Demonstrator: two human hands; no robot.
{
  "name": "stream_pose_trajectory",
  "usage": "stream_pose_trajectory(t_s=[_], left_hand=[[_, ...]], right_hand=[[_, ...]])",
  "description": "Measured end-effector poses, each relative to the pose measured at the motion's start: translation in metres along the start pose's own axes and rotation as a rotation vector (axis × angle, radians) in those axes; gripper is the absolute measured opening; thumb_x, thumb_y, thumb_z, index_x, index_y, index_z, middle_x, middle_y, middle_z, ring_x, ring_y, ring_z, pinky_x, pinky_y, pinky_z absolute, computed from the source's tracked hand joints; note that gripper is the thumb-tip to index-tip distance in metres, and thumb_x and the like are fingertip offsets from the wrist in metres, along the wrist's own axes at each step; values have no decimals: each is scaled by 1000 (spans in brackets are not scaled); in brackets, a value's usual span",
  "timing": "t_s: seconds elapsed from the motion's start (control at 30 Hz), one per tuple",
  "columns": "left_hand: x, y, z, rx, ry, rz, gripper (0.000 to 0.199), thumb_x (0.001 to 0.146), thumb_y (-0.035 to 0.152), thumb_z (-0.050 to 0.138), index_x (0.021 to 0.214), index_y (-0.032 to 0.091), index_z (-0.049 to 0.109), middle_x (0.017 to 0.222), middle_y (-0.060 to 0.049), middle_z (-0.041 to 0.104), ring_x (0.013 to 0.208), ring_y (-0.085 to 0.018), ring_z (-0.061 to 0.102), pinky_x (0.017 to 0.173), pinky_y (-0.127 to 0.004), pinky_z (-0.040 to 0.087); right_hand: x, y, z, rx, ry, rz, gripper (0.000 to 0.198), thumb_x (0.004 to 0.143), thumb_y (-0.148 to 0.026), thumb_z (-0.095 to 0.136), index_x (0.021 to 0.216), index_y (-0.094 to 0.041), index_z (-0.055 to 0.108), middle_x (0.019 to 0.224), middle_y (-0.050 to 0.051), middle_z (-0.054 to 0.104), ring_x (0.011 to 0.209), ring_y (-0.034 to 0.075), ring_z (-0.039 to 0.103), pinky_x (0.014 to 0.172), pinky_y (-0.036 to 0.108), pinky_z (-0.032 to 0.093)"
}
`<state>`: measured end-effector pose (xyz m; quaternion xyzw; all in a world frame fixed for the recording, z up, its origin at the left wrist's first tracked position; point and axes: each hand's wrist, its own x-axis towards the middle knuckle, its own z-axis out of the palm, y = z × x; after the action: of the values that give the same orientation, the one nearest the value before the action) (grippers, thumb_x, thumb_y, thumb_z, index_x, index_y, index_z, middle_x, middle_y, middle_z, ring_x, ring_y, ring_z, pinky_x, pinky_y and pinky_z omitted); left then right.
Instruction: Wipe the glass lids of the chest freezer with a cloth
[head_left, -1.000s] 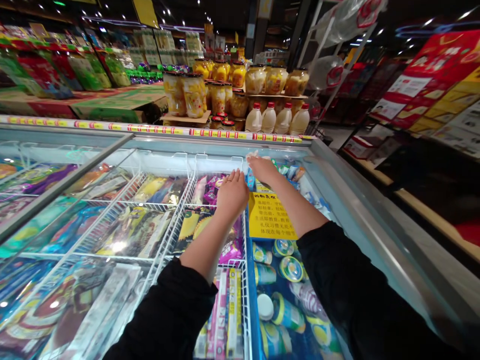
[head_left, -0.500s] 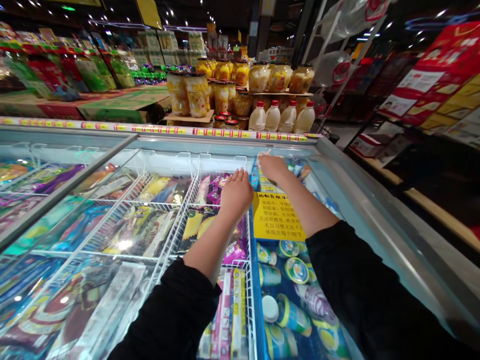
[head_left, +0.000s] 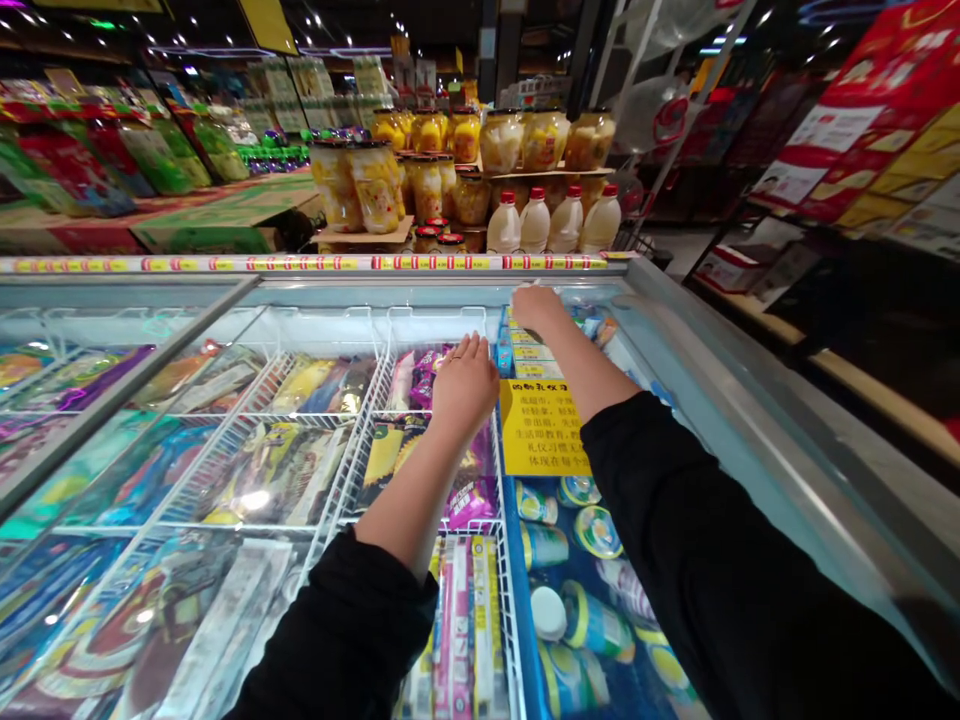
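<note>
My left hand [head_left: 466, 385] lies flat with fingers stretched forward on the glass lid [head_left: 322, 520] of a freezer, above purple ice cream packs [head_left: 472, 485]. It holds nothing. Further right, my right hand [head_left: 538, 308] is closed and pressed to the glass near the freezer's back edge. A bit of white cloth [head_left: 516, 294] pokes out at its fingertips; most of it is hidden under the hand, and whether it is cloth or tissue is hard to tell. Below my right forearm sits a yellow sign [head_left: 538, 428] with black writing.
Wire baskets [head_left: 360, 420] under the glass hold wrapped ice creams. Tubs [head_left: 596, 620] lie in the blue right compartment. Behind the price-tag rail [head_left: 420, 263] stand fruit jars [head_left: 375, 195] and red-capped bottles [head_left: 566, 222]. A shelf with red boxes [head_left: 862, 130] is on the right.
My right hand has shifted slightly left and toward the back edge, with less of the white cloth showing. My left hand keeps its flat pose. The view has moved a little.
</note>
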<state>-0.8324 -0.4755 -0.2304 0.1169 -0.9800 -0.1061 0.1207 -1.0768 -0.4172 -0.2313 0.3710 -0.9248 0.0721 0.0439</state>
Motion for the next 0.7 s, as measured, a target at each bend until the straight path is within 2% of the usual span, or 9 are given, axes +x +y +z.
stream_pose_trajectory(t_s=[0.1,0.2,0.33,0.4,0.57,0.63,0.7], left_hand=[[0,0,-1,-6,1,-4,53,109,20,37,158,6,49,168,-14,45,159,-23,39,131,-38,32],[0,0,0,-14,12,-5,53,108,20,37,158,6,50,168,-14,45,158,-23,41,131,-37,33],[0,-1,2,-12,23,-3,53,108,20,37,158,6,50,167,-14,46,158,-23,41,131,-39,33],[0,-1,3,-5,30,-2,54,108,21,37,158,6,50,167,-14,45,158,-23,41,131,-40,34],[0,0,3,17,32,7,54,109,22,35,159,5,48,168,-14,45,158,-24,41,131,-40,34],[0,-1,3,12,26,3,55,110,23,33,160,6,47,168,-13,45,158,-24,40,131,-39,34],[0,-1,4,4,19,-2,55,110,24,32,161,6,46,169,-12,44,159,-23,39,131,-39,33]], right_hand=[[-1,5,2,48,46,-60,49,108,-22,36,150,-18,61,162,15,55,149,32,52,123,51,42],[5,20,1,105,67,-51,52,109,-24,34,157,-17,54,171,11,42,155,28,44,128,44,35],[18,26,-2,53,-10,62,47,108,-28,40,147,-18,64,156,15,61,144,35,57,122,52,42],[22,20,-3,26,-34,44,45,107,-29,42,142,-19,68,149,16,67,138,36,62,119,53,46],[27,5,-4,78,-2,-82,50,107,-24,37,152,-22,58,164,9,54,148,30,53,122,47,43],[29,4,-7,60,-8,-36,50,107,-24,35,151,-23,59,163,10,55,145,30,55,120,49,45],[31,2,-9,21,-33,45,49,107,-25,35,147,-20,62,157,16,60,139,35,61,114,53,49]])
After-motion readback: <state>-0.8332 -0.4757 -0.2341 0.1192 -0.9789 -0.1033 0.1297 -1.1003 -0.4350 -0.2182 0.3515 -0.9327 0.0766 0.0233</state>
